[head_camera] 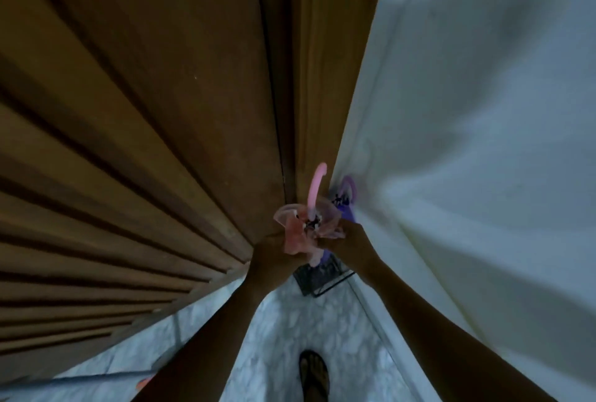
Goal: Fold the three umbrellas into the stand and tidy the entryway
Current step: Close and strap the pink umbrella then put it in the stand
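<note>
A pink umbrella (pixel 298 227) with a curved pink handle stands upright in the corner, its translucent canopy loosely bunched. My left hand (pixel 274 253) grips the bunched canopy from the left. My right hand (pixel 346 242) holds the folds on the right side. Behind it a purple umbrella (pixel 346 205) with a purple hooked handle leans against the white wall. Both umbrellas stand in a dark wire stand (pixel 317 279) on the floor, mostly hidden by my hands.
A brown panelled wooden door (pixel 145 143) fills the left; a white wall (pixel 467 143) fills the right. The floor (pixel 274 337) is pale marble tile. My sandalled foot (pixel 313 376) is at the bottom centre. An orange-pink object (pixel 145 384) lies low left.
</note>
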The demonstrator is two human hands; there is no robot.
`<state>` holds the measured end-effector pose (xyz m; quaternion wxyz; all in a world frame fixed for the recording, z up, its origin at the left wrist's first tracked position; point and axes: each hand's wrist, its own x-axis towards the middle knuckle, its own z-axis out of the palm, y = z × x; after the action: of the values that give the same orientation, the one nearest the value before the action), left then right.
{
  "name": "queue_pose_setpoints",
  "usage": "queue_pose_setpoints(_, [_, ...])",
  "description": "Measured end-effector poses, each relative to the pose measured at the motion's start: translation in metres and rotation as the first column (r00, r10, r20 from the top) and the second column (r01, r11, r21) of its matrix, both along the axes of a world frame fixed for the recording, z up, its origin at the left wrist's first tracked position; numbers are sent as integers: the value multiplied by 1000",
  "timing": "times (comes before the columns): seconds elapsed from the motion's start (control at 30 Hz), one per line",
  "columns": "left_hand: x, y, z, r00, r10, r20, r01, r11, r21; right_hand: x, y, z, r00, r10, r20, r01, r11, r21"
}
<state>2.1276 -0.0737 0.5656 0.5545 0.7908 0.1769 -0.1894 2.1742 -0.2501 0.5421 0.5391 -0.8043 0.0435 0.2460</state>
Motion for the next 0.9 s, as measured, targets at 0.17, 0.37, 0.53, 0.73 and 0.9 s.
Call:
queue_pose_setpoints(0.17, [37, 0, -90, 997, -26, -67, 26, 1000, -3, 28, 7, -99, 995, 28, -97, -33, 998, -48])
queue_pose_setpoints(0.37, [54, -9, -161, 992, 21, -121, -13, 998, 68, 36, 10, -175, 987, -37, -158, 27, 998, -63])
queue_pose_setpoints(0.53, [60, -10, -191, 987, 115, -109, -110, 993, 49, 48, 24, -199, 980, -105, -170, 90, 991, -94])
queue_pose_setpoints(0.73, [54, -4, -191, 984, 161, -73, -159, 987, 39, 43, 29, -204, 958, -253, -133, 215, 944, -248])
queue_pose_setpoints(0.9, [38, 8, -150, 968, 107, -229, -90, 992, 85, 22, 35, -167, 914, -401, -68, 365, 882, -298])
